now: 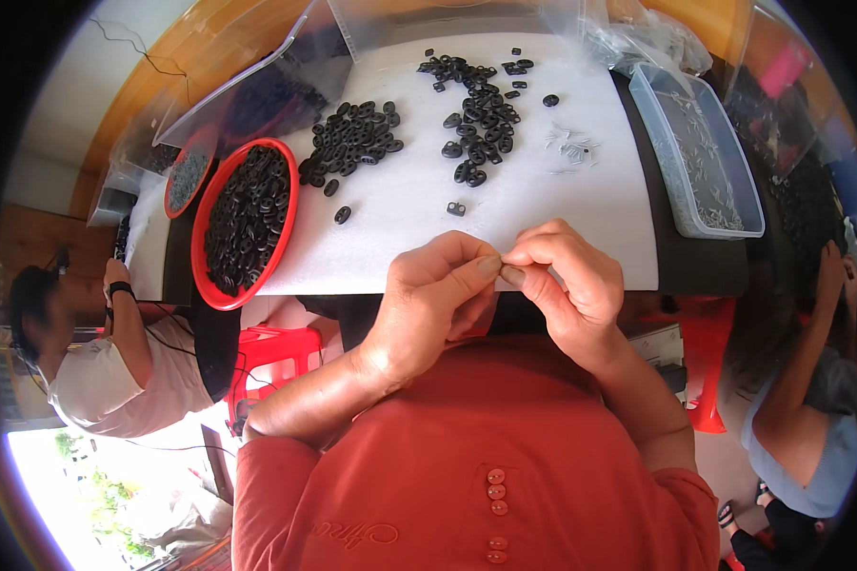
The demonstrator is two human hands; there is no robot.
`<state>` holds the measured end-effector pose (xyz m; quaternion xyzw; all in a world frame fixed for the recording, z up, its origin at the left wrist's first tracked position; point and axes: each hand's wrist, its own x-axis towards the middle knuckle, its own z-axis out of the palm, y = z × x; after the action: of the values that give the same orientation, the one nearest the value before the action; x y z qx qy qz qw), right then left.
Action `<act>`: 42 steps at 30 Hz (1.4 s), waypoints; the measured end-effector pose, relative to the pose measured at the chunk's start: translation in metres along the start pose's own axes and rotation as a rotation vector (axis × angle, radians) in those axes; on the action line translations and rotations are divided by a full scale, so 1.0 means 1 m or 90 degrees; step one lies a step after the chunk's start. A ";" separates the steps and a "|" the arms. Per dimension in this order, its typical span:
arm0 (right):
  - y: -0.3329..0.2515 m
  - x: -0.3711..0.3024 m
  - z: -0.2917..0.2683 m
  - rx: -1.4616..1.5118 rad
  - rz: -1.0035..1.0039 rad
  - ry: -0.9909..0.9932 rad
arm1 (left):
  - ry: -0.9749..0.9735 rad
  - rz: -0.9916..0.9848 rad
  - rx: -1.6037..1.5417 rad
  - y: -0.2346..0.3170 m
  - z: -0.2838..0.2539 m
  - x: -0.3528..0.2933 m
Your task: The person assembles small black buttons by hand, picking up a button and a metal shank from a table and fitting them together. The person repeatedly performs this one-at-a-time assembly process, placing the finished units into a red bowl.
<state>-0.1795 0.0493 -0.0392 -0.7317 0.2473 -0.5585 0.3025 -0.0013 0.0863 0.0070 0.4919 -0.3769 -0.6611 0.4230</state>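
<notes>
My left hand [440, 285] and my right hand [569, 281] meet at their fingertips over the near edge of the white work surface [581, 214]. Both are closed in a pinch, and whatever lies between the fingers is hidden or too small to make out. Just beyond them sits a single small black part [456, 208] with holes. Farther off, a long pile of black parts [486, 119] runs away from me. A second heap of oval black pieces [352, 138] lies to its left. On the right is a scatter of thin silvery pins [571, 147].
At the left stands a red-rimmed bowl [201, 252] of black oval pieces, near another red bowl [171, 200] of small grey parts. A clear plastic tub [754, 214] with pins is at the right. People sit on the left [124, 381] and the right [800, 428].
</notes>
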 end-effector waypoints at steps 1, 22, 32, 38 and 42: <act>-0.001 0.003 -0.003 -0.038 0.001 -0.018 | -0.004 0.007 0.030 0.001 -0.005 -0.002; 0.017 0.008 -0.010 0.084 0.209 0.048 | 0.055 0.704 1.122 0.006 -0.046 0.075; 0.013 0.027 0.022 0.119 0.232 0.085 | 0.084 0.447 0.567 0.002 -0.052 0.061; 0.014 0.037 0.050 0.134 0.203 0.139 | 0.051 0.172 0.006 0.005 -0.028 0.041; 0.016 0.035 0.053 0.125 0.223 0.129 | 0.096 0.238 0.084 -0.005 -0.030 0.036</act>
<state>-0.1197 0.0224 -0.0370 -0.5845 0.3446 -0.5896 0.4381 0.0210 0.0516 -0.0162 0.4883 -0.4713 -0.5060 0.5323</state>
